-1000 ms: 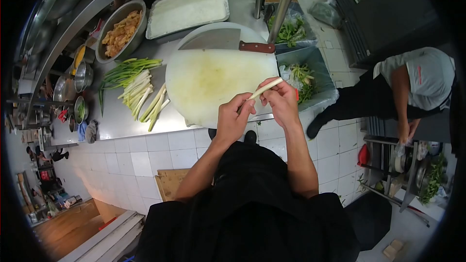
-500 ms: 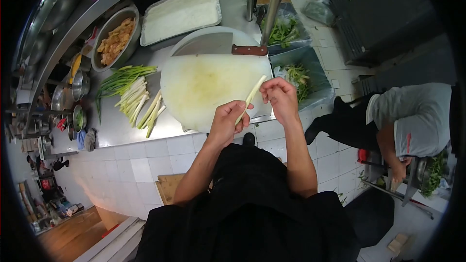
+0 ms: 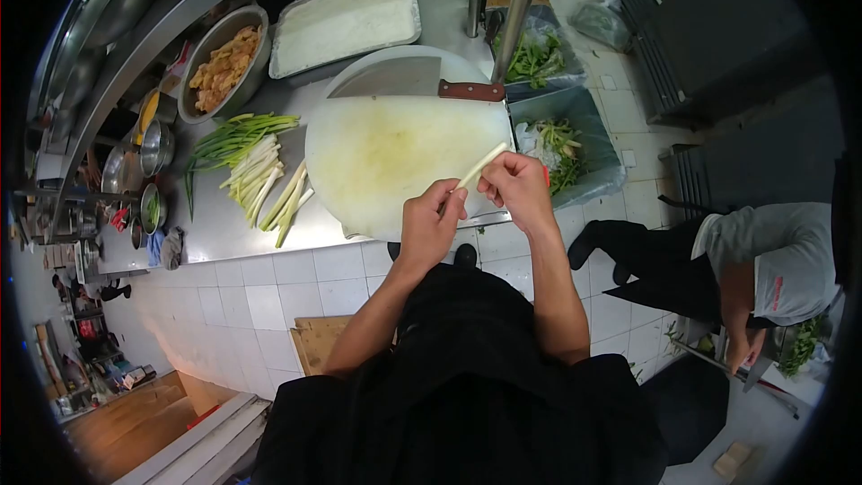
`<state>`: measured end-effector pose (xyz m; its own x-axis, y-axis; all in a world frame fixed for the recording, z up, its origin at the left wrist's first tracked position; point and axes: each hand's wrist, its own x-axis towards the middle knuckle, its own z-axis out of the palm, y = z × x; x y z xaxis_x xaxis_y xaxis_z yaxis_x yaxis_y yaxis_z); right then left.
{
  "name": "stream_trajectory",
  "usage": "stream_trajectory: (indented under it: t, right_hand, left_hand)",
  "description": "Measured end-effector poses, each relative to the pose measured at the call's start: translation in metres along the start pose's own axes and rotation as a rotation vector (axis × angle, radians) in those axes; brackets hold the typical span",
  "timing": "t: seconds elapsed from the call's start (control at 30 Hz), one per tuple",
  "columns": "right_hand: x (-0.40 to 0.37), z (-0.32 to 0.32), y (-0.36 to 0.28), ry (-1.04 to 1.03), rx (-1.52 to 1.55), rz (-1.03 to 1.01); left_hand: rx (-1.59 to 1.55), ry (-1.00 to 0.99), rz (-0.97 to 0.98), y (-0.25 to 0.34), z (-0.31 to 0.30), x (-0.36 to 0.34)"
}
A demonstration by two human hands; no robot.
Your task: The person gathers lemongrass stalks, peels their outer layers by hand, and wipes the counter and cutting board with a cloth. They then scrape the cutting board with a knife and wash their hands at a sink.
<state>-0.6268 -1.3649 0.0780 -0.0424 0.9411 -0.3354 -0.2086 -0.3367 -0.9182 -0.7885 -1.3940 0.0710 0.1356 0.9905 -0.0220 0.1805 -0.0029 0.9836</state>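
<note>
A pale scallion stalk (image 3: pixel 482 164) slants up to the right over the near edge of the round white cutting board (image 3: pixel 377 157). My left hand (image 3: pixel 433 223) is closed around its lower end. Curled fingers of my right hand (image 3: pixel 518 189) pinch at the stalk's side, partly hiding what lies between the fingertips. On the board's far side lies a cleaver (image 3: pixel 471 91), its brown handle pointing right. Left of the board is a bunch of scallions (image 3: pixel 247 157), green tops and white ends, with a few separate stalks (image 3: pixel 289 204) nearer the board.
Behind the board stand a tray of white powder (image 3: pixel 346 22) and a bowl of meat pieces (image 3: pixel 224 67). Lined bins with green scraps (image 3: pixel 561 162) are at the right, by a metal post (image 3: pixel 518 13). A co-worker (image 3: pixel 763 260) bends over greens at far right.
My right hand has come down to the stalk from beside it. The stalk has tilted further right. The co-worker's body and hands have shifted lower in view.
</note>
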Motion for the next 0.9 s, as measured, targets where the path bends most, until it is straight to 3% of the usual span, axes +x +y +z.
stream_trajectory:
  t: [0.17, 0.23, 0.3, 0.47, 0.57, 0.63, 0.67, 0.8, 0.9]
  right_hand:
    - [0.009, -0.005, 0.018, 0.113, -0.036, -0.140]
    - [0.014, -0.011, 0.019, 0.184, -0.040, -0.200]
    - [0.017, -0.018, 0.016, 0.283, 0.144, -0.205]
    - [0.015, -0.020, 0.021, -0.003, 0.542, -0.320]
    - [0.013, -0.004, 0.023, -0.055, 0.535, -0.300]
    - [0.006, 0.007, 0.008, -0.203, 0.700, -0.144]
    - [0.009, 0.005, 0.013, -0.308, 0.680, -0.154]
    - [0.012, -0.009, 0.016, -0.381, 0.607, -0.076]
    - [0.002, -0.015, -0.002, -0.176, 0.209, -0.113]
  left_hand:
    - [-0.008, -0.051, -0.025, 0.005, -0.007, 0.001]
    - [-0.418, -0.202, -0.403, 0.015, -0.015, 0.002]
    - [-0.531, -0.236, -0.453, 0.016, -0.018, 0.001]
    - [-0.775, -0.313, -0.566, 0.017, -0.019, 0.004]
    - [-0.887, -0.388, -0.575, 0.007, -0.018, 0.008]
    - [-0.997, -0.471, -0.564, 0.001, -0.019, 0.009]
    - [-0.997, -0.474, -0.562, 0.000, -0.019, 0.009]
    - [-1.006, -0.474, -0.645, 0.000, -0.021, 0.008]
    - [-0.982, -0.508, -0.642, -0.005, -0.027, 0.005]
